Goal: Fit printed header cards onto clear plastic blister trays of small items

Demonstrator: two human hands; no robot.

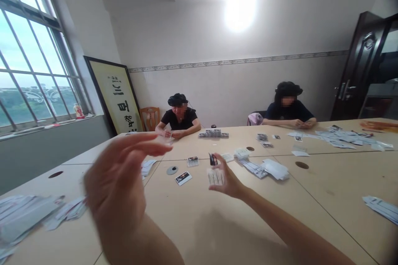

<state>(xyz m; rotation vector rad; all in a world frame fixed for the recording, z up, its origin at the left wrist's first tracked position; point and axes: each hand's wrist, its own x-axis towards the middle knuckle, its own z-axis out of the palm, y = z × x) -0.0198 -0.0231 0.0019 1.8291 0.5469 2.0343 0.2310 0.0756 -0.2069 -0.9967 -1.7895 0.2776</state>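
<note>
My left hand [120, 190] is raised close to the camera, slightly blurred. Its fingers stretch out to the right, and I see nothing held in them. Further out over the table, my right hand [230, 180] grips a clear plastic case [215, 177] between thumb and fingers. A dark printed part shows at the case's top, near my fingertips. To the left of that hand, a printed card [183, 178] lies flat beside a grey round disc [172, 170]. Another clear case [192, 161] with a dark printed label rests just behind them.
White packets [27, 219] are heaped at the left, with more packets [275, 169] and clear cases [241, 153] right of centre. Stacked cases [214, 133] stand at the back. Two people sit across the table, near a packet pile [342, 136]. The tabletop has round holes [302, 165].
</note>
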